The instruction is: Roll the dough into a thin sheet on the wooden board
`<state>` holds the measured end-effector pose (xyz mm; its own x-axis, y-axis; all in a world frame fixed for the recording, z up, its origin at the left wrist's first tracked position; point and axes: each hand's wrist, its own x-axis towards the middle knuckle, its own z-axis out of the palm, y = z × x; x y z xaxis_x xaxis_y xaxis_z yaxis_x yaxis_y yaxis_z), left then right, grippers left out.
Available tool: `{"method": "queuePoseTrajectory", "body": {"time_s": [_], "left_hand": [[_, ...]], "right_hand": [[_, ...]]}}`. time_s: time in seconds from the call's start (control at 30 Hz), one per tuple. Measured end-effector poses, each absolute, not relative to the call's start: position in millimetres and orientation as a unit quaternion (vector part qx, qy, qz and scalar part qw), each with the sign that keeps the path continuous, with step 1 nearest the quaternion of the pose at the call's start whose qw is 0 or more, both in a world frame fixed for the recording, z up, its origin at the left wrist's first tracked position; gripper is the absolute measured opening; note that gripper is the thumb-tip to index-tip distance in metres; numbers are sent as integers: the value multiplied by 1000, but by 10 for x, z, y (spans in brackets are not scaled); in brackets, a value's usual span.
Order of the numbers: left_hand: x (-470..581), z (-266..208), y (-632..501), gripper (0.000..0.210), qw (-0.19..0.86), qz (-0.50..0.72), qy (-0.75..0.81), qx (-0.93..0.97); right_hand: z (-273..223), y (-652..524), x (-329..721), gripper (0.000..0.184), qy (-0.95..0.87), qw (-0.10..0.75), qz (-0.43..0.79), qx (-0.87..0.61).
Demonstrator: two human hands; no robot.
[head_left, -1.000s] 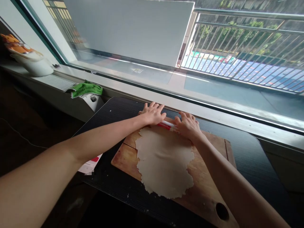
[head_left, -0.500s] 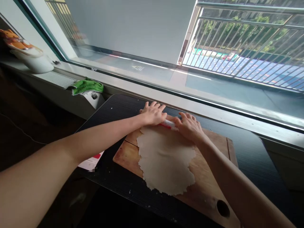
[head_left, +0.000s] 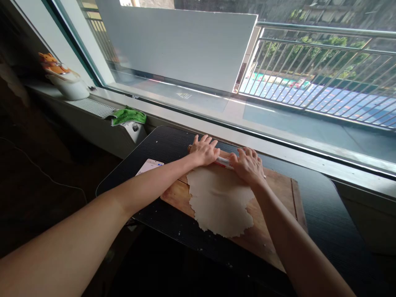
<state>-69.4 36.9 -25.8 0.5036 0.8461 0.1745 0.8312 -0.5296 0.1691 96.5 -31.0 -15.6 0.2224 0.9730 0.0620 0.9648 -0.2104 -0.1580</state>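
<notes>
A thin, ragged-edged sheet of dough (head_left: 221, 202) lies on a wooden board (head_left: 280, 185). Across its far edge is a wooden rolling pin (head_left: 224, 162) with a white and red label, mostly hidden under my hands. My left hand (head_left: 204, 150) is over the pin's left part, palm down, fingers reaching forward over it and somewhat apart. On the right part rests my right hand (head_left: 248, 165), its fingers bent over the pin. A short gap separates the hands, and the label shows there.
The board rests on a black table (head_left: 321, 206) dotted with white specks. A phone (head_left: 150, 166) with a lit screen lies left of the board, partly behind my left forearm. Beyond are a window sill (head_left: 278, 159), a green cloth (head_left: 128, 116) and a white pot (head_left: 69, 86).
The view has tilted up and shifted left. My hands stay on the rolling pin near the dough's far edge. The phone's upper end now shows above my left forearm.
</notes>
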Motion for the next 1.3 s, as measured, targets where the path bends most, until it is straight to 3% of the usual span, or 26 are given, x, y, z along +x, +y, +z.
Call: {"method": "queuePoseTrajectory", "body": {"time_s": [0.37,0.5,0.63,0.87,0.97,1.13,1.3], "left_hand": [[-1306,-379,-604,49,16,167,439,883],[-1304,-311,-556,42,8,197,453,869],[-1093,-302,-428,46,-18,228,466,854],[-851,-425,-327,46,38,165,472,865],[-713,-330,-40,46,47,148,489,858],[-501,-168,354,42,54,140,517,842],[-688,-291,26,50,78,100,496,859]], "right_hand": [[-324,-1352,618,47,-674,123,-18,-729],[-180,-1297,799,43,-665,122,21,-736],[-46,-1103,863,44,-611,162,-50,-773],[-307,-984,721,46,-638,136,-46,-756],[-216,-694,831,50,-616,114,5,-780],[-43,-249,973,46,-591,120,-16,-798],[-219,-619,876,49,-622,110,15,-775]]}}
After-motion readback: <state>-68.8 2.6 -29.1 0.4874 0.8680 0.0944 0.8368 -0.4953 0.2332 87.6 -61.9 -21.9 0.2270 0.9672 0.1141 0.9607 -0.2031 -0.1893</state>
